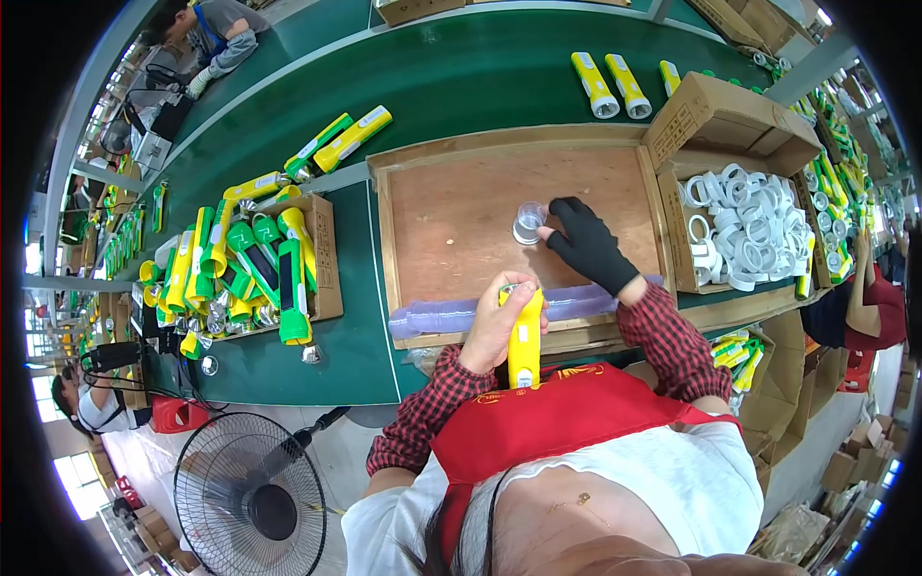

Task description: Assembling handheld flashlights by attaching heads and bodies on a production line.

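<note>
My left hand (pixel 495 324), bare, is wrapped round a yellow flashlight (pixel 524 344) close in front of my red apron. The flashlight stands nearly upright in the picture, its upper end partly covered by my fingers. Over the wooden tray (pixel 432 178), my right hand (pixel 588 243) wears a black fingerless glove. Its thumb and forefinger pinch the edge of a clear round plastic lens (pixel 528 223). A roll of purple film (pixel 451 317) lies along the tray's near side, under my right wrist.
A carton of white rings (pixel 744 230) stands right of the tray. At left, yellow and green flashlights (pixel 252 264) fill another carton (pixel 327 259). More flashlights (pixel 615 86) lie on the green bench beyond. A fan (pixel 252 494) stands lower left; a co-worker (pixel 221 38) sits far left.
</note>
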Action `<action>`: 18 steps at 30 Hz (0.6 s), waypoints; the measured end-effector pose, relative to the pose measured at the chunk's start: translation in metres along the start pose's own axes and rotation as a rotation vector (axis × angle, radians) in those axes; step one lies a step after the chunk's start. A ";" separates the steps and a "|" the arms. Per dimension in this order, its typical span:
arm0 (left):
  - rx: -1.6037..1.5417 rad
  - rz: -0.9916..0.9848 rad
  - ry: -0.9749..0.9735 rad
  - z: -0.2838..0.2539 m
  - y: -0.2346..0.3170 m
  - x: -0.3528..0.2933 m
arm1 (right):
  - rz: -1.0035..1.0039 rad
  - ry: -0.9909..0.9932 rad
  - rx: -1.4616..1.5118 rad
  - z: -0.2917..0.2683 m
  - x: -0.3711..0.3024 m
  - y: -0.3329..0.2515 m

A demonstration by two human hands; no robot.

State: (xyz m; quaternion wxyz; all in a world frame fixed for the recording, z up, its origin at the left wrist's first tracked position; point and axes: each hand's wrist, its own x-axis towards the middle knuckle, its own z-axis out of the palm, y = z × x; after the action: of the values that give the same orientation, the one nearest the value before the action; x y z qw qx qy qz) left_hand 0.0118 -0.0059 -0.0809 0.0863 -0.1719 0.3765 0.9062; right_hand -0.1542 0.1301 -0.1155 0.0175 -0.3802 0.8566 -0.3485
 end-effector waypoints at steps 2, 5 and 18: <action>0.017 0.004 0.015 0.000 0.000 -0.003 | -0.022 0.019 -0.038 0.014 0.010 0.007; 0.070 0.019 0.011 0.003 0.000 -0.008 | -0.029 -0.072 -0.236 0.022 0.017 0.007; 0.010 0.038 -0.052 0.005 -0.003 -0.006 | -0.156 -0.209 0.399 -0.052 -0.054 -0.075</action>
State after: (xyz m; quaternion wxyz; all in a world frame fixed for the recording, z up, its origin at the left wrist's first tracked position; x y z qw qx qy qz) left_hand 0.0169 -0.0004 -0.0774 0.0796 -0.1409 0.3818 0.9100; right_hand -0.0833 0.1614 -0.0428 0.1536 -0.4681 0.7324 -0.4699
